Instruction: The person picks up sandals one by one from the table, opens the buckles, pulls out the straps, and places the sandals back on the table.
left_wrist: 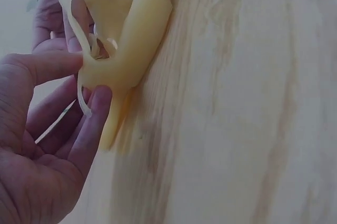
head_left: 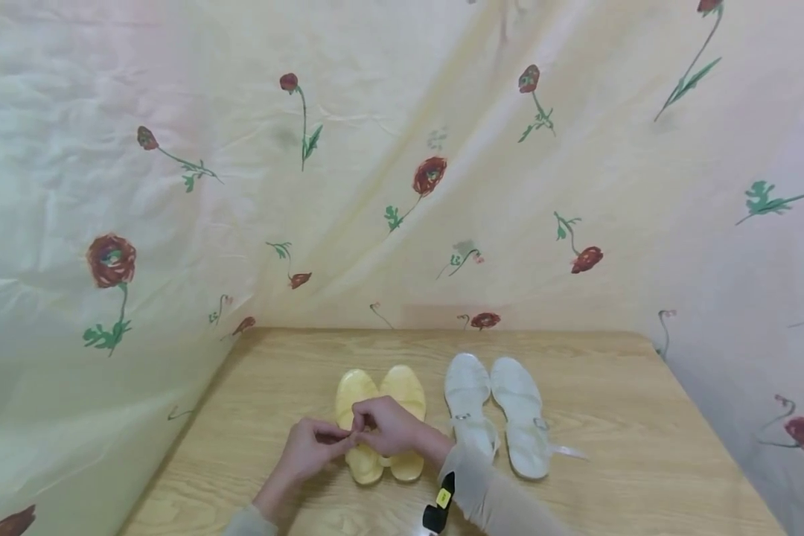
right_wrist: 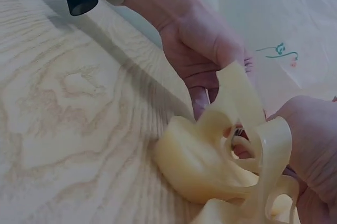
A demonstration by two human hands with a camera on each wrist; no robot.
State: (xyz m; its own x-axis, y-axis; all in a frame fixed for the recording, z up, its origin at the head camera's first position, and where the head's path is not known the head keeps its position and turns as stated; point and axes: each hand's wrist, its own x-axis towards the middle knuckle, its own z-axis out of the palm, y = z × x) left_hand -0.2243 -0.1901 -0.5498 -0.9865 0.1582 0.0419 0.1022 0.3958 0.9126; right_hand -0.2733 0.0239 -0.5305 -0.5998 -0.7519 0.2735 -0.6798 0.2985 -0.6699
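Pinch grip, left hand (head_left: 311, 448) and right hand (head_left: 390, 426), on strap (left_wrist: 103, 71) of yellow sandal (head_left: 356, 385) | sandal on table (head_left: 281, 372), beside its mate (head_left: 405, 385) | hands close together, presumably steadying pliant strap

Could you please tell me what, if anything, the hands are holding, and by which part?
A yellow sandal, by its strap: the left hand pinches it, and the right hand appears to pinch it too, its exact grip partly hidden.

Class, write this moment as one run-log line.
left hand: holds yellow sandal | right hand: holds same sandal | white sandals: untouched, on table
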